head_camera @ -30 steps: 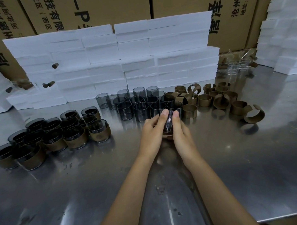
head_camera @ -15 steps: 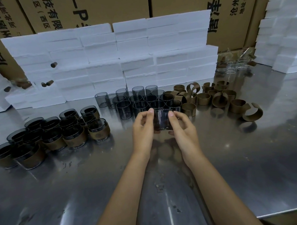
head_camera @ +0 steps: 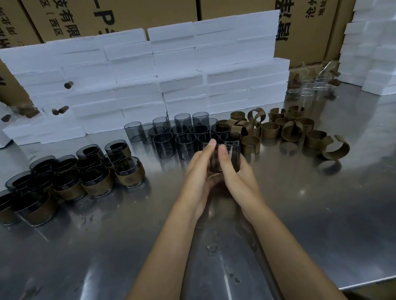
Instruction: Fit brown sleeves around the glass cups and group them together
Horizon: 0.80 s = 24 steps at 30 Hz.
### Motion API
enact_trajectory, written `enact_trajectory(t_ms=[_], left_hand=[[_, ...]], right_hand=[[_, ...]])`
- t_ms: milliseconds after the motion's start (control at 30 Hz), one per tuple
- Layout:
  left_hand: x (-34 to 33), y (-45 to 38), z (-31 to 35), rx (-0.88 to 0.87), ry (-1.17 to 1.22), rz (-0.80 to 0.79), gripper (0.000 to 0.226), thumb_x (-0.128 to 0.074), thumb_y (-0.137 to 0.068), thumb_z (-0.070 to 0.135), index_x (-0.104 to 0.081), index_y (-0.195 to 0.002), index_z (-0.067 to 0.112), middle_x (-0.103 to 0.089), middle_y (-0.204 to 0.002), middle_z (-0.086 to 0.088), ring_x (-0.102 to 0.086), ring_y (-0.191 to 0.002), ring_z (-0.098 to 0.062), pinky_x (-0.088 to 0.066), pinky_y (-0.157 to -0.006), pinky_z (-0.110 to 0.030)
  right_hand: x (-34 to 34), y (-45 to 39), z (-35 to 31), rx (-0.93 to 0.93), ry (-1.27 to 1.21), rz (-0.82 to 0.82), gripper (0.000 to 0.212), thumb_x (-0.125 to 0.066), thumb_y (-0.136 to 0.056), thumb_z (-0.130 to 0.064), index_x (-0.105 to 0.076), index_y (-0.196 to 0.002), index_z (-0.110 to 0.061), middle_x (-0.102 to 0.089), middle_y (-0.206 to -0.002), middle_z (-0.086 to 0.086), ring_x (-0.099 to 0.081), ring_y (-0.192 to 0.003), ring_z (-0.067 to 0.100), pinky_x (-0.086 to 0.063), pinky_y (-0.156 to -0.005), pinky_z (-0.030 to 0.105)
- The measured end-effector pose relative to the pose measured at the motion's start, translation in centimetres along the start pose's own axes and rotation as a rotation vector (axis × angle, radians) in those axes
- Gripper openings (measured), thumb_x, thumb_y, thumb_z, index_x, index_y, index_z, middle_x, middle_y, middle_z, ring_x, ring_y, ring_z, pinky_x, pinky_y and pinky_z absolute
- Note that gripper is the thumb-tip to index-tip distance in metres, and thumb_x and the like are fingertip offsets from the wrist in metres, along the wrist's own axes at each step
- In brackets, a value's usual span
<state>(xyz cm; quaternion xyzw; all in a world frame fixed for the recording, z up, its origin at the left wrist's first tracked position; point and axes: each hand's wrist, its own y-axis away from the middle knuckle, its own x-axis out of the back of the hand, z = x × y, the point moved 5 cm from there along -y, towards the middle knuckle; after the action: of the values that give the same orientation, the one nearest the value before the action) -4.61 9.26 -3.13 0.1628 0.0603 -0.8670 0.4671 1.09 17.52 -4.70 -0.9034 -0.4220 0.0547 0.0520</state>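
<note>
Both hands are out in front, close together, and they hold one dark glass cup (head_camera: 228, 157) between them. The left hand (head_camera: 199, 172) wraps its fingers around the left side of the cup. The right hand (head_camera: 235, 177) curls around the front of it, with one fingertip (head_camera: 222, 151) up near the cup's rim. The cup is lifted a little above the shiny metal surface (head_camera: 307, 213). A bit of brown shows at the bottom of the cup, between the palms, but it is too hidden to tell how it sits.

Just behind the hands stands a bunch of bare glass cups (head_camera: 181, 137), all upright and packed close. To the right of them lies a pile of brown sleeves (head_camera: 288, 128). Some are closed rings and some curl open, like the one at the far right (head_camera: 336, 147).

Off to the left is a group of cups with brown sleeves (head_camera: 65, 179) on them, touching each other.

Farther back are stacks of white foam blocks (head_camera: 156, 79). A few clear cups (head_camera: 309, 87) sit in the back right corner. Behind all of it stand big cardboard boxes (head_camera: 142, 10) with printed writing.
</note>
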Motion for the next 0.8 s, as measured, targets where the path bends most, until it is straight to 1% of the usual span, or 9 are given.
enact_trajectory(t_ms=[100, 200, 300, 433, 533, 600, 667, 733, 800], left_hand=[[0.2, -0.1, 0.1, -0.008, -0.017, 0.006, 0.056, -0.061, -0.099, 0.043, -0.061, -0.133, -0.002, -0.072, -0.12, -0.021, -0.071, -0.091, -0.016, -0.056, -0.068, -0.024], [0.5, -0.2, 0.1, -0.001, -0.045, 0.012, 0.051, -0.061, -0.099, 0.043, -0.067, -0.128, 0.002, -0.073, -0.104, -0.013, -0.07, -0.08, -0.015, -0.055, -0.062, -0.025], [0.9, -0.2, 0.1, 0.015, -0.078, 0.038, 0.048, -0.058, -0.1, 0.043, -0.071, -0.12, 0.002, -0.072, -0.096, -0.012, -0.066, -0.075, -0.019, -0.049, -0.064, -0.03], [0.9, -0.4, -0.2, -0.012, -0.06, 0.053, 0.03, -0.054, -0.102, 0.032, -0.073, -0.099, 0.009, -0.075, -0.084, -0.003, -0.07, -0.066, -0.008, -0.053, -0.054, -0.022], [1.1, -0.4, -0.1, -0.051, -0.051, 0.068, 0.027, -0.051, -0.102, 0.026, -0.074, -0.096, 0.013, -0.077, -0.084, 0.001, -0.072, -0.074, -0.009, -0.056, -0.06, -0.02], [1.4, -0.5, 0.2, -0.09, -0.047, 0.089, 0.025, -0.051, -0.102, 0.023, -0.075, -0.099, 0.016, -0.079, -0.095, 0.0, -0.074, -0.094, -0.012, -0.059, -0.08, -0.025], [1.5, -0.5, 0.6, -0.134, -0.063, 0.115, 0.025, -0.053, -0.101, 0.018, -0.077, -0.099, 0.02, -0.079, -0.105, -0.001, -0.07, -0.111, -0.018, -0.053, -0.101, -0.034], [1.1, -0.1, 1.0, -0.18, -0.124, 0.094, 0.031, -0.053, -0.099, 0.013, -0.08, -0.098, 0.029, -0.079, -0.106, 0.004, -0.07, -0.111, -0.012, -0.051, -0.098, -0.027], [0.7, 0.3, 1.3, -0.239, -0.202, 0.04, 0.033, -0.055, -0.098, 0.012, -0.079, -0.099, 0.035, -0.079, -0.1, 0.01, -0.071, -0.1, 0.0, -0.05, -0.082, -0.011]], right_hand=[[-0.1, 0.0, 0.3, -0.014, 0.024, -0.007, 0.086, -0.042, -0.07, -0.091, -0.062, -0.129, -0.031, -0.071, -0.121, -0.013, -0.063, -0.117, 0.002, -0.046, -0.1, 0.026], [-0.1, -0.1, 0.5, -0.023, 0.096, -0.004, 0.087, -0.031, -0.077, -0.088, -0.059, -0.134, -0.028, -0.068, -0.125, -0.007, -0.061, -0.121, 0.011, -0.045, -0.103, 0.03], [0.1, -0.5, 1.1, -0.042, 0.111, 0.008, 0.077, -0.021, -0.089, -0.081, -0.063, -0.126, -0.028, -0.069, -0.124, -0.005, -0.061, -0.124, 0.015, -0.045, -0.106, 0.035], [0.7, -1.2, 1.6, -0.114, 0.032, 0.082, 0.069, -0.024, -0.1, -0.07, -0.067, -0.131, -0.026, -0.07, -0.128, 0.001, -0.063, -0.124, 0.02, -0.046, -0.112, 0.046], [0.6, -1.1, 1.6, -0.118, -0.103, 0.04, 0.078, -0.041, -0.087, -0.081, -0.062, -0.138, -0.026, -0.07, -0.131, 0.002, -0.066, -0.122, 0.02, -0.053, -0.106, 0.048], [0.7, -1.1, 1.4, -0.132, -0.231, 0.03, 0.079, -0.052, -0.081, -0.077, -0.067, -0.129, -0.016, -0.075, -0.118, 0.008, -0.075, -0.106, 0.019, -0.061, -0.092, 0.038], [0.7, -1.0, 1.2, -0.167, -0.318, -0.001, 0.074, -0.058, -0.079, -0.071, -0.071, -0.117, -0.01, -0.078, -0.109, 0.013, -0.077, -0.098, 0.023, -0.063, -0.082, 0.03], [0.5, -0.8, 1.0, -0.201, -0.421, -0.046, 0.068, -0.058, -0.081, -0.065, -0.07, -0.114, -0.007, -0.079, -0.104, 0.014, -0.078, -0.097, 0.025, -0.063, -0.077, 0.028], [0.2, -0.7, 0.9, -0.245, -0.558, -0.087, 0.062, -0.054, -0.09, -0.058, -0.067, -0.114, -0.003, -0.079, -0.103, 0.016, -0.077, -0.098, 0.026, -0.063, -0.078, 0.029]])
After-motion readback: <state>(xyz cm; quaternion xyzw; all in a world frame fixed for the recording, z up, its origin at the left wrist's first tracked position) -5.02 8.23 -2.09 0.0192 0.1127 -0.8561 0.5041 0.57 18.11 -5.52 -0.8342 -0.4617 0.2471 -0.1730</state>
